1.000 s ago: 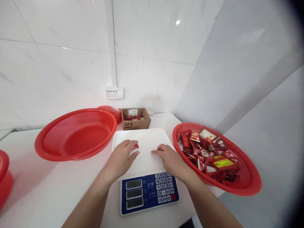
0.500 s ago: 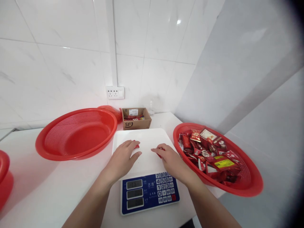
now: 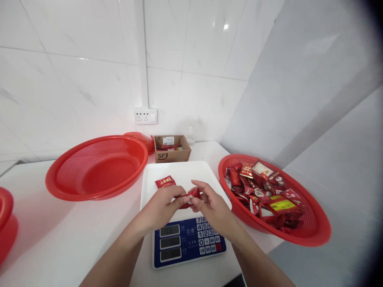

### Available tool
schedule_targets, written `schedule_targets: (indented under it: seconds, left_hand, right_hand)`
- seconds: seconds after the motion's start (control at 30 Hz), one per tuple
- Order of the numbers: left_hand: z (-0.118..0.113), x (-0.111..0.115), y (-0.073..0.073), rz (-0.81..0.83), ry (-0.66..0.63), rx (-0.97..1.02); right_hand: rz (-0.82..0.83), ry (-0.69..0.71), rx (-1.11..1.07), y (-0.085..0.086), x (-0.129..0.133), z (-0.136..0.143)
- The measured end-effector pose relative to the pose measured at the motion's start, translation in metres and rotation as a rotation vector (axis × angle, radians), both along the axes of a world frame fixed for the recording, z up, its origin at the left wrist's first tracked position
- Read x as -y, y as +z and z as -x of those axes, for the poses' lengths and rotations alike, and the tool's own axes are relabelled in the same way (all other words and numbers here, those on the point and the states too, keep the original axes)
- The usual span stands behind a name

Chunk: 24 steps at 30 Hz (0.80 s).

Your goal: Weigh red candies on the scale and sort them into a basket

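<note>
Over the white scale, my left hand pinches one side of a small red packet. My right hand grips the other side of the same packet, its index finger raised a little. Fingers cover part of the packet. Another red packet with pale lettering lies flat on the scale's plate, just beyond my left hand. The blue keypad panel is nearer to me, below both hands.
A red basket full of red packets stands at the right. An unfilled red basket is at the left, part of another at the left edge. Behind the scale are a cardboard box and a red bag.
Both hands have come together over the scale's near part and now hold one red packet between them. The packet that was under my left hand now lies uncovered on the plate.
</note>
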<state>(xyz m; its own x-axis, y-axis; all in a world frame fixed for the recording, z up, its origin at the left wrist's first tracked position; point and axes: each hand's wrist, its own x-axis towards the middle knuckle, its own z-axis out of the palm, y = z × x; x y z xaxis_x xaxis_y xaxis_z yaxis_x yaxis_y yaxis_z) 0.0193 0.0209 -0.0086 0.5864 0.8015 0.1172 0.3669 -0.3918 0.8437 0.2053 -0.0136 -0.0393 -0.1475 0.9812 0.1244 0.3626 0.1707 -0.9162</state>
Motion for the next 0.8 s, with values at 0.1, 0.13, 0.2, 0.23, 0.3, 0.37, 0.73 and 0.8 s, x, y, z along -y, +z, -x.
schedule_targets:
  seconds: [0.1, 0.13, 0.2, 0.23, 0.3, 0.37, 0.73, 0.8]
  left_hand:
    - [0.002, 0.001, 0.002, 0.057, -0.030, 0.068]
    - [0.002, 0.001, 0.002, 0.082, -0.042, 0.093]
    - [0.003, 0.002, 0.003, 0.135, -0.071, 0.125]
    - [0.003, 0.003, 0.003, 0.163, -0.086, 0.124]
    - [0.003, 0.004, 0.004, 0.205, -0.111, 0.101]
    - [0.003, 0.005, 0.004, 0.227, -0.124, 0.087]
    - [0.001, 0.007, 0.006, 0.233, -0.129, 0.132]
    - [0.002, 0.007, 0.006, 0.244, -0.123, 0.146]
  right_hand:
    - [-0.005, 0.011, -0.034, 0.004, -0.001, -0.001]
    - [-0.019, 0.010, -0.024, 0.005, 0.000, 0.000]
    - [-0.052, -0.004, -0.007, 0.009, 0.001, 0.001]
    - [-0.071, -0.012, 0.001, 0.011, 0.002, 0.002]
    - [-0.106, -0.023, 0.018, 0.014, 0.004, 0.004]
    - [-0.147, -0.032, 0.039, 0.016, 0.005, 0.006]
    - [-0.310, -0.088, 0.094, 0.017, 0.009, 0.008]
    - [-0.312, -0.084, 0.088, 0.017, 0.009, 0.008]
